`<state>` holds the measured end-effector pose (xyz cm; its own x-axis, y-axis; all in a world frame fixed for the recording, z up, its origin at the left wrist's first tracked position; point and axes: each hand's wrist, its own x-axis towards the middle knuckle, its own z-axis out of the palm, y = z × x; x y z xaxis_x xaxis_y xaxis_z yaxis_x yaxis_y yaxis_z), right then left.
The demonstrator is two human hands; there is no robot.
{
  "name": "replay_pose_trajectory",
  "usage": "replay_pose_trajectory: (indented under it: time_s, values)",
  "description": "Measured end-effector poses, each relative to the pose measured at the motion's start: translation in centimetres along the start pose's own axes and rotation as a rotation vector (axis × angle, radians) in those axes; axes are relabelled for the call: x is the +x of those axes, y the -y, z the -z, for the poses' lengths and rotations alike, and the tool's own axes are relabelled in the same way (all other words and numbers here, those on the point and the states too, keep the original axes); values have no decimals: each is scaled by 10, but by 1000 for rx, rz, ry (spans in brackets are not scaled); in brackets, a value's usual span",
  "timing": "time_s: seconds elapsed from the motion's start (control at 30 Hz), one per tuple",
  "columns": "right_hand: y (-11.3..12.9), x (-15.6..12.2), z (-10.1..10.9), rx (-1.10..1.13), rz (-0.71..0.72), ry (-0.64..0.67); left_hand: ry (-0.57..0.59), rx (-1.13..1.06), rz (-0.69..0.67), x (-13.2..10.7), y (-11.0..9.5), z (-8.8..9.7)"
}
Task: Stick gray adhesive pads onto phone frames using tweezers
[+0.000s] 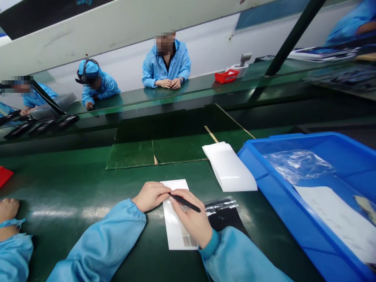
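A white sheet with small grey rectangles near its lower right lies on the green table below both hands. My left hand is closed at the sheet's upper left edge, its fingertips partly hidden. In my right hand, held like a pen, is a slim black tool, perhaps tweezers or a pen. Its tip meets the left fingertips, so what it touches cannot be made out. Partly under my right wrist lies a black sheet in a clear plastic bag.
A stack of white sheets sits beside a blue bin holding clear plastic and paper. Behind lies a dark green board. Another person's hand rests at left. Across the bench are co-workers and a red tray.
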<state>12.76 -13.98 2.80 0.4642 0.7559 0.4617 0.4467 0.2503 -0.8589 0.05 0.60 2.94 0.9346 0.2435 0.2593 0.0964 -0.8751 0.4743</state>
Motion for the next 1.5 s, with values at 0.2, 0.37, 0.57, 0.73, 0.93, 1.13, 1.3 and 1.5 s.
replay_pose_trajectory:
  time_s: [0.2,0.37,0.57,0.73,0.93,1.13,1.3,1.5]
  values:
    - [-3,-2,0,-4,-13,30,-28,-29,25,1,-2,0]
    - [-3,-3,1,-2,-1,32,-40,-31,15,1,-2,0]
    - [-4,-2,1,-15,-11,33,-47,-7,-53,0,1,0]
    - [-3,-1,0,-7,-22,28,-20,6,-46,-2,3,-1]
    - [-2,0,0,-32,-37,41,-8,18,-47,-2,3,-1]
    - [-2,-1,0,-32,-29,44,10,31,-44,-2,3,0]
    - [-2,-1,0,-28,-25,47,5,27,-42,-2,4,-1]
    - [-2,-2,0,-29,-23,44,4,29,-55,-2,2,0]
